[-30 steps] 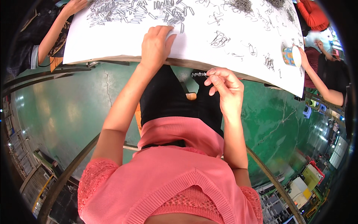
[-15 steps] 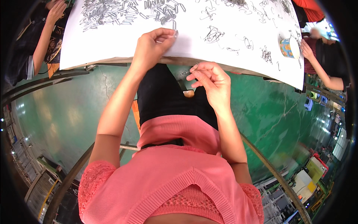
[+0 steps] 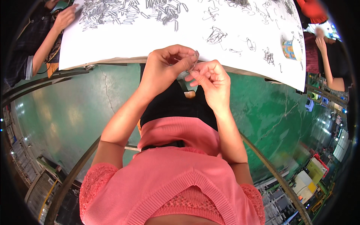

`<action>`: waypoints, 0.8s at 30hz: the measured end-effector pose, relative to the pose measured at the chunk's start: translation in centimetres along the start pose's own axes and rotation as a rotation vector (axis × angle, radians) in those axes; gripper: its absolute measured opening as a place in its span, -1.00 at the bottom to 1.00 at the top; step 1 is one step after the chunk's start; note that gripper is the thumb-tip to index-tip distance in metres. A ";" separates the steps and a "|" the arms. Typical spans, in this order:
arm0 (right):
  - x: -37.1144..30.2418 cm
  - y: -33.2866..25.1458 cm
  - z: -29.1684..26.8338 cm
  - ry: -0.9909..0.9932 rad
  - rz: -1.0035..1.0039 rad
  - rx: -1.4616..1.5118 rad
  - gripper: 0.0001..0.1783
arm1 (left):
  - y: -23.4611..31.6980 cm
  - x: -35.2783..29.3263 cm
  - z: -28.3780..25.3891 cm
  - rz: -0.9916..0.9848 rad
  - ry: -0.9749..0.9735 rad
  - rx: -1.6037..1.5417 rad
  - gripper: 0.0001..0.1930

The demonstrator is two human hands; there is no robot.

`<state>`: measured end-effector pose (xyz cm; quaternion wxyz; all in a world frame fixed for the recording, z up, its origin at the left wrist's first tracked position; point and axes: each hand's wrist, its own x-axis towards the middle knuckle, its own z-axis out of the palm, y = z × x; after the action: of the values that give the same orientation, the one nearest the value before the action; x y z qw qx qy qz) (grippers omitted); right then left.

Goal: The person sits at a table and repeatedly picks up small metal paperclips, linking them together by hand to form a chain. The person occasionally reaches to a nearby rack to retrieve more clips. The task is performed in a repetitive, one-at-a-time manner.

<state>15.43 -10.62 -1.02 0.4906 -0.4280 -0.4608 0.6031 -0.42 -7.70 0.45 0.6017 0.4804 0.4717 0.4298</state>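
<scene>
My left hand is closed, thumb and forefinger pinching a small oblong metal loop. Just beside it, my right hand pinches a thin bent wire, its other fingers curled loosely. The fingertips of both hands nearly meet at the table's near edge, above my lap. Whether the loop and the wire touch is too small to tell. A heap of similar oblong metal loops lies at the far left of the white tabletop. Tangled dark thin wire pieces are spread in clusters toward the right.
A patterned paper cup stands near the table's right edge. A person's hand reaches over the left edge; another person's hand is raised at the right. Metal rails flank me above the green floor.
My left hand has come from beside the loop heap toward my right hand, bringing a loop. The left person's hand moved onto the table edge; the right person's hand lifted away from the cup.
</scene>
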 end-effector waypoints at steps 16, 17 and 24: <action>12.8 -0.3 -7.3 0.144 -0.028 -0.662 -0.82 | -0.1 -1.1 -0.5 0.203 0.022 0.201 -0.90; 15.8 0.5 -8.8 0.190 -0.109 -0.805 -0.81 | -0.3 -1.1 -0.3 0.208 0.006 0.203 -0.90; 25.8 -1.0 -6.8 0.149 0.314 -1.524 -0.76 | -0.1 -1.5 0.5 0.278 -0.018 0.217 -0.89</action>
<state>18.28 15.85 -3.08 -0.0002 -0.7464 -0.6479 0.1523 -0.19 -9.25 0.65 0.4854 0.6069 0.4386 0.4512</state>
